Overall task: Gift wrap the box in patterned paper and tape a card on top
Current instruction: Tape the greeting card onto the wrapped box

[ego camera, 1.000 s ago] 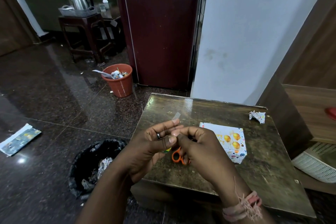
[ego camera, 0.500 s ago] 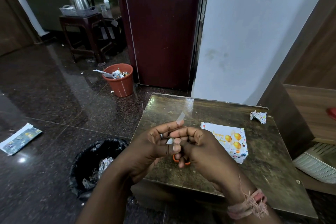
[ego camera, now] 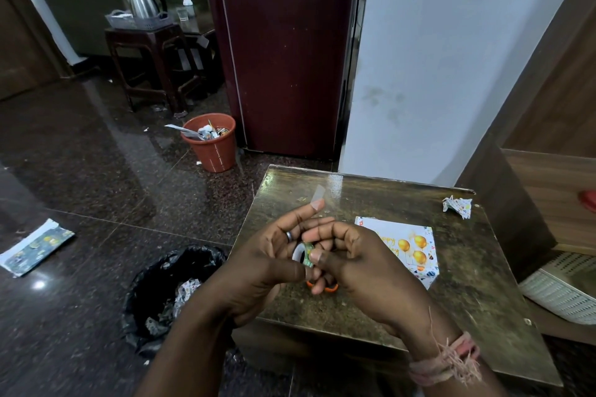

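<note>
Over the small brown table (ego camera: 364, 190), my left hand (ego camera: 264, 258) and my right hand (ego camera: 367, 267) meet around a small tape roll (ego camera: 303, 254). Fingers of both hands curl on the roll. A short clear tape strip (ego camera: 319, 196) sticks up from my left forefinger tip. Orange-handled scissors (ego camera: 326, 288) lie on the table under my hands, mostly hidden. To the right lies a flat white piece printed with gold balloons and lettering (ego camera: 409, 246); I cannot tell whether it is the wrapped box or the card.
A crumpled scrap of patterned paper (ego camera: 458, 207) sits at the table's far right. On the floor are a black bin bag (ego camera: 167, 293) at the left, an orange bin (ego camera: 211, 147) farther off, and a paper sheet (ego camera: 35, 246). A white basket (ego camera: 561, 295) stands right.
My hands have closed in together and the tape roll now shows between them. The clear strip on my left forefinger has lifted a little.
</note>
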The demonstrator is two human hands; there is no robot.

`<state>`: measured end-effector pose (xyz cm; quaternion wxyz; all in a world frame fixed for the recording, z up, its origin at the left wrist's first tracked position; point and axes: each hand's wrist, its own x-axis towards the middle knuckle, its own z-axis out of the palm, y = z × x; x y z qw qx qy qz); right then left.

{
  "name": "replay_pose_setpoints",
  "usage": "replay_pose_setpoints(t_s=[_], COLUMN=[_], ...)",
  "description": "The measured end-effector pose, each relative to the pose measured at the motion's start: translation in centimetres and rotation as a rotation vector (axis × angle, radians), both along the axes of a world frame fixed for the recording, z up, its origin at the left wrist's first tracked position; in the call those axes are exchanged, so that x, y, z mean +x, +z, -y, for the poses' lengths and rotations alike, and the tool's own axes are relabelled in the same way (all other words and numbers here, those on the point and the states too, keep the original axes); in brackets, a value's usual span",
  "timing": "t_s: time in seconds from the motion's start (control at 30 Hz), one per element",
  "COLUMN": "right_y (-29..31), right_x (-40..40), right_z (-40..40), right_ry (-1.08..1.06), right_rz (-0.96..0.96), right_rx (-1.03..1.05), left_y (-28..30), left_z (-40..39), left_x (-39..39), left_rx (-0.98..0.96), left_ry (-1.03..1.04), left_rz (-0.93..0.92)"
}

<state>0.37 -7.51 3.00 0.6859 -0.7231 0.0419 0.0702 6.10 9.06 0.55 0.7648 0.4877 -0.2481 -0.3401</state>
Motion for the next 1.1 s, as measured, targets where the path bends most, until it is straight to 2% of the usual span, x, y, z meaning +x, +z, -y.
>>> replay_pose_setpoints(t_s=[0.47,0.6,1.1], right_y=[-0.03,-0.12,-0.25], right_x=[-0.17,-0.21,-0.48], right_z=[0.11,0.08,-0.60], right_ry=[0.008,0.003,0.029], right_rz=[-0.029,-0.030,0.071], right_rx=[-0.235,-0.240,-0.479], left_y=[0.16,0.03,-0.19], left_z=[0.20,0.25,0.39], left_x=[-0.36,-0.51,-0.68], left_rx=[0.100,0.121,0.161], left_ry=[0.008,0.037,0.045], left_rz=[0.040,0.071,0.103])
